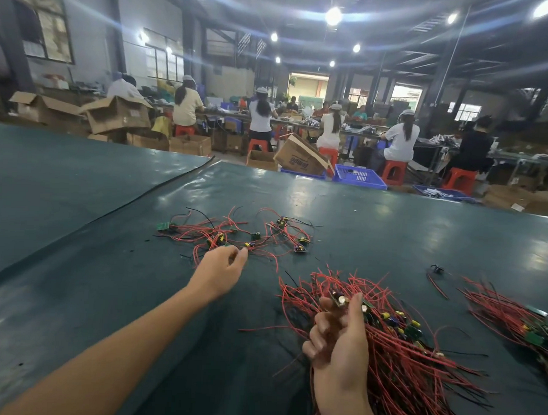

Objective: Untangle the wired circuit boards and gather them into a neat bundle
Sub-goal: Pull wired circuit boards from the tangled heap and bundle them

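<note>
Left hand [221, 267]: thumb and forefinger drawn close together at the near edge of the loose tangle [234, 234]; whether a wire is pinched cannot be told. The tangle lies directly beyond that hand, spread left to right on the table [78, 262]. Right hand [339, 340], farther off, grips the gathered bundle [401, 351].

Bundle [410, 361] runs off the bottom edge; second pile [511, 318] cut by the right edge. Whether the left hand [221, 269] grips the loose tangle [200, 231]: undetermined.
</note>
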`<state>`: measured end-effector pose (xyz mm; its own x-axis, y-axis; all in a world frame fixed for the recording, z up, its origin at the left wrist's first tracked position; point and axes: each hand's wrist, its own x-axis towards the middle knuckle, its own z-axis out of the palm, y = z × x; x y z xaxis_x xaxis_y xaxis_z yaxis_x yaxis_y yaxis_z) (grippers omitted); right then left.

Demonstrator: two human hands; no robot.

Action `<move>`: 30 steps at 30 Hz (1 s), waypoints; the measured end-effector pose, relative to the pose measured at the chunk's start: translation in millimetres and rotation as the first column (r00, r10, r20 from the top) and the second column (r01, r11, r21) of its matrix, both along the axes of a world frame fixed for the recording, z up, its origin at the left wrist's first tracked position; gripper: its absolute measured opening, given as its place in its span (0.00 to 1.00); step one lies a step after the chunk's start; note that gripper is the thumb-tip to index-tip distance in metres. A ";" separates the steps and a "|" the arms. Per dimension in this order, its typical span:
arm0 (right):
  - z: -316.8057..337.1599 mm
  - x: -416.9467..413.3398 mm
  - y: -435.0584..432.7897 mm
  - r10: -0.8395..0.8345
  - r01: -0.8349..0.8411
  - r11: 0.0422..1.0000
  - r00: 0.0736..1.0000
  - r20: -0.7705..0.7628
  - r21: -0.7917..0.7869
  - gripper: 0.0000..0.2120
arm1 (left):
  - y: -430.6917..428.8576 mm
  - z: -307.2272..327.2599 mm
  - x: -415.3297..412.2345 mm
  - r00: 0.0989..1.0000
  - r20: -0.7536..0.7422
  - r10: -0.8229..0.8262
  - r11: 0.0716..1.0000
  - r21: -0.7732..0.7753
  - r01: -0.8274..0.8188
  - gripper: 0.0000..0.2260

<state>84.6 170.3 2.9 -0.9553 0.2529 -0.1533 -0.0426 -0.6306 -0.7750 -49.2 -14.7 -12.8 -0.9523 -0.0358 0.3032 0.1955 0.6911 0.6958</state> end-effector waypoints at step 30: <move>-9.9 -5.9 -2.7 0.023 -0.012 0.990 0.997 -0.075 0.143 0.30 | 17.0 16.6 8.7 0.817 -0.576 0.016 1.000 0.001 -0.018 0.14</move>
<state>78.7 167.6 -7.0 -0.9672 0.2504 -0.0430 -0.0955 -0.5153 -0.8517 -40.5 2.3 3.8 -0.6029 -0.0480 0.7964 0.5480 0.7006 0.4571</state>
